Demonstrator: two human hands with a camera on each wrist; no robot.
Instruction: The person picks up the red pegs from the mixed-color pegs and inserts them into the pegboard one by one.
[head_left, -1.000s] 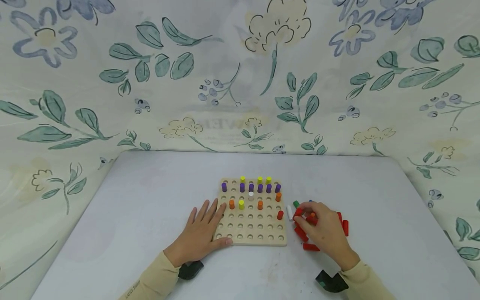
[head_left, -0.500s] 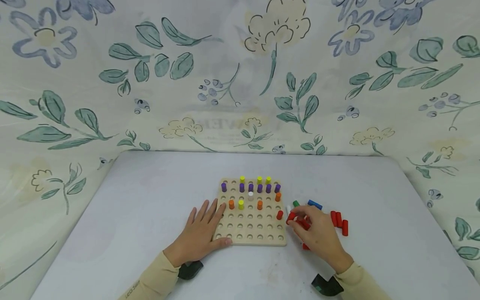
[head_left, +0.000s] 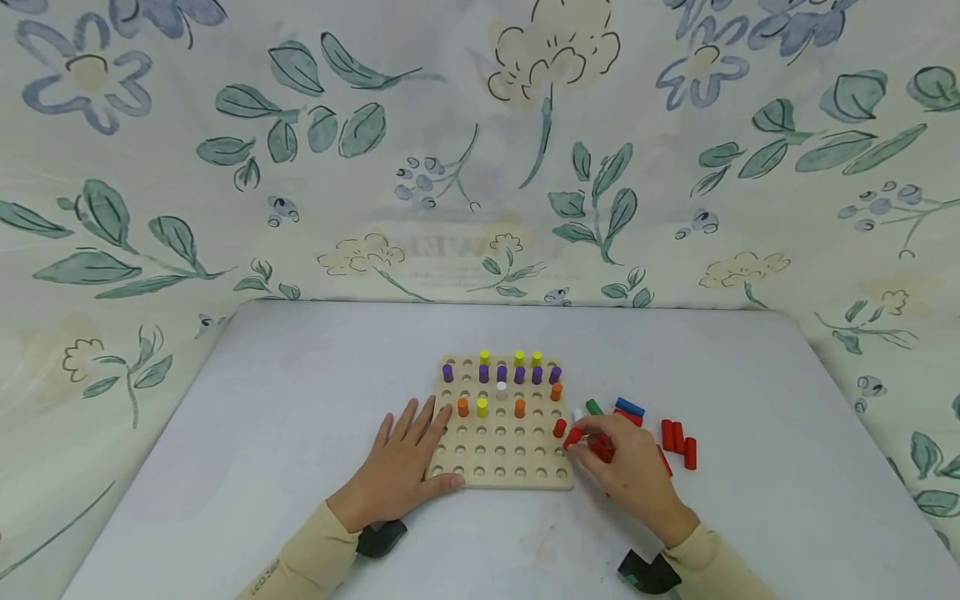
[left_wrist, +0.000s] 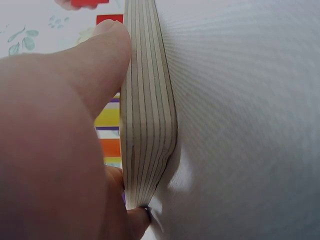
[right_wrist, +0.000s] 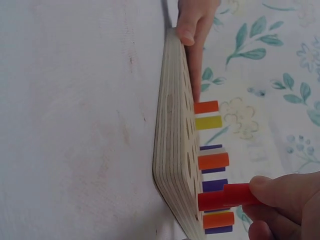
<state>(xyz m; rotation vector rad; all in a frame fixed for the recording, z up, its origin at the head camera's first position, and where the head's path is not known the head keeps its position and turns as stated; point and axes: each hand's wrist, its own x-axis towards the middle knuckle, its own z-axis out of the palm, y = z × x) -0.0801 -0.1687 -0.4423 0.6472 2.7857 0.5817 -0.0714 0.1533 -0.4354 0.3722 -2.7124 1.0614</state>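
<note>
A square wooden pegboard (head_left: 510, 461) lies on the white table, with yellow, purple, white and orange pegs standing in its holes. One red peg (head_left: 560, 428) stands at its right edge. My left hand (head_left: 401, 471) rests on the board's left side, fingers spread and thumb at the front edge. In the left wrist view that thumb (left_wrist: 107, 50) touches the layered side. My right hand (head_left: 637, 475) pinches another red peg (head_left: 573, 438) between thumb and fingertips, by the board's right edge. In the right wrist view the pinched peg (right_wrist: 241, 194) overlaps the standing one; contact is unclear.
Right of the board lie a green peg (head_left: 594, 407), a blue peg (head_left: 630, 407) and several red pegs (head_left: 678, 437). A white peg (head_left: 577, 414) and more red ones are partly hidden by the right hand. A floral cloth (head_left: 480, 167) hangs behind the table.
My right hand has carried the pinched red peg left from the loose pile to the board's right edge, uncovering the blue peg. The left hand has stayed in place.
</note>
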